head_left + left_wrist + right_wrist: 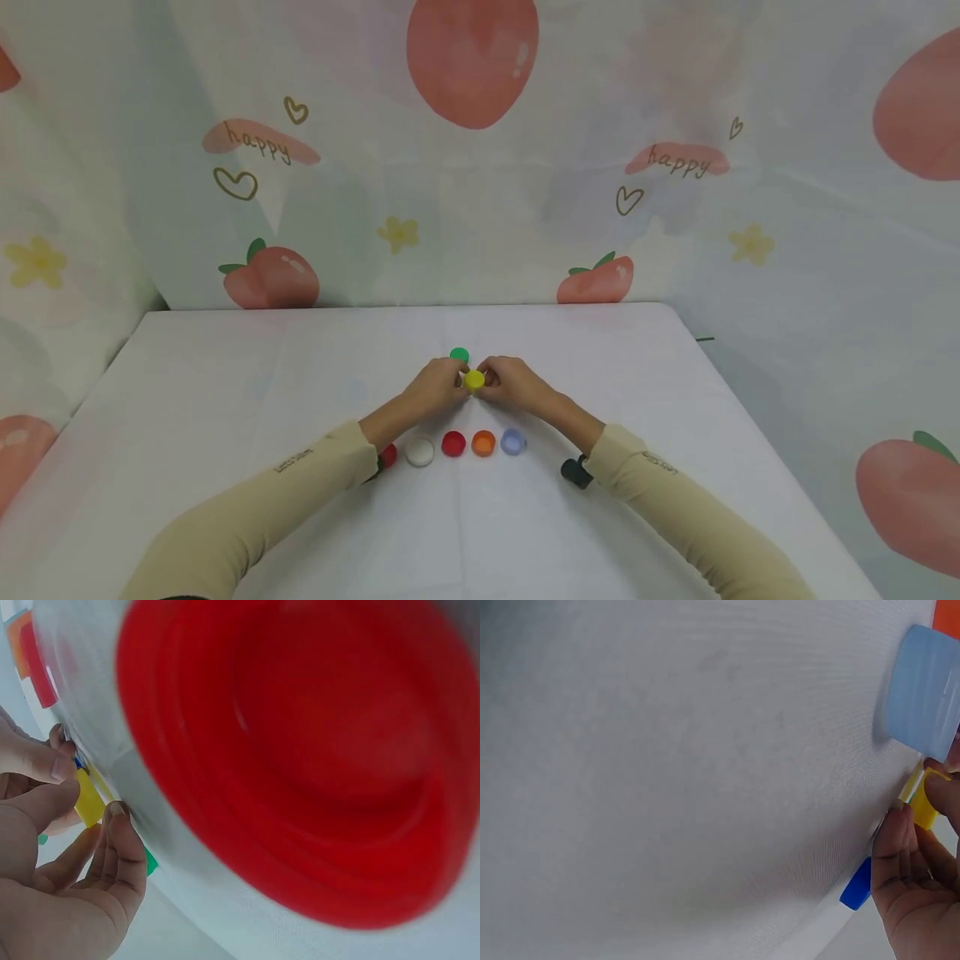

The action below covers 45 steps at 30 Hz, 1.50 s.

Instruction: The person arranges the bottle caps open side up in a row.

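Note:
A small yellow bottle cap [474, 380] is held between the fingertips of both hands, low over the white table. My left hand [437, 386] pinches its left side, and my right hand [517, 385] pinches the right side. The left wrist view shows the yellow cap [91, 798] on edge, with thumbs and fingers of both hands around it. Just beyond the left fingers lies a green cap [459, 355]. A blue cap [857, 885] sits beside the right fingers in the right wrist view; the right hand hides it from the head view.
Nearer the body, a row holds a red cap [387, 456] partly under the left sleeve, a white cap [420, 452], another red cap [453, 443], an orange cap [483, 442] and a pale blue cap [513, 442]. A fruit-printed cloth [480, 208] hangs behind the table.

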Each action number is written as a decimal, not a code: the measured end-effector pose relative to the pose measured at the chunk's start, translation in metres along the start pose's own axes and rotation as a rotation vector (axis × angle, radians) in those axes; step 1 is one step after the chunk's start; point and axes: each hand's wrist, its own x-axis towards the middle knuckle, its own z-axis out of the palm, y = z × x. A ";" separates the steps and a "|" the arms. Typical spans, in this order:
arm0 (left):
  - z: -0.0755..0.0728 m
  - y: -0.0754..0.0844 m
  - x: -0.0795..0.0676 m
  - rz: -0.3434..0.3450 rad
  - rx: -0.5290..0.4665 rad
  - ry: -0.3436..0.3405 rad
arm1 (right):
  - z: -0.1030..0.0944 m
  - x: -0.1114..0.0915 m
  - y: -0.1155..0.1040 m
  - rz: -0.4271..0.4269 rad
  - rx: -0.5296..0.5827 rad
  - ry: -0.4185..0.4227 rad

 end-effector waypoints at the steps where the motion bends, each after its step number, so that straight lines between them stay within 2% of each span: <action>1: 0.000 0.000 -0.001 0.001 -0.010 -0.001 | -0.001 -0.001 -0.001 -0.005 0.000 0.001; 8: -0.005 0.001 -0.004 0.023 -0.059 -0.026 | -0.003 -0.007 -0.003 -0.001 -0.002 0.000; 11: -0.008 0.001 -0.005 0.047 -0.075 -0.029 | -0.006 -0.010 -0.003 -0.028 0.006 0.015; 17: -0.010 0.002 -0.007 0.109 -0.117 0.033 | -0.008 -0.014 -0.006 -0.099 0.016 0.048; 23: -0.010 0.007 -0.010 0.129 -0.154 0.125 | -0.011 -0.020 -0.009 -0.099 0.046 0.089; 33: -0.009 0.015 -0.016 0.125 -0.171 0.116 | -0.013 -0.031 -0.008 -0.083 0.113 0.138; 37: -0.008 0.016 -0.019 0.170 -0.176 0.135 | -0.013 -0.036 -0.009 -0.092 0.131 0.155; 40: -0.007 0.016 -0.021 0.211 -0.156 0.166 | -0.014 -0.040 -0.009 -0.076 0.170 0.148; 45: -0.004 0.015 -0.024 0.280 -0.122 0.225 | -0.017 -0.044 -0.008 -0.009 0.362 0.071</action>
